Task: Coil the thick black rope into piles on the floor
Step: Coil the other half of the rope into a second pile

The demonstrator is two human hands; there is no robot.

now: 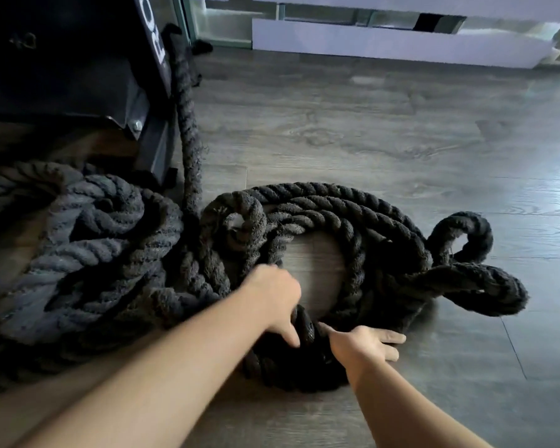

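The thick black rope lies in two heaps on the grey wood floor [369,124]. A tangled left pile [88,253] sits beside a looser right coil [353,215] with bare floor at its centre. Two stray loops [485,286] stick out at the coil's right. One strand [186,118] rises from between the piles to the black frame. My left hand [275,299] grips the coil's near strands, thumb down over the rope. My right hand [366,344] lies flat just right of it, fingers straight on the floor, thumb against the rope.
A black metal equipment frame [78,69] with a bolted foot stands at the back left, right behind the left pile. A white low ledge [401,43] runs along the far wall. Wood floor stretches to the right and behind the coil.
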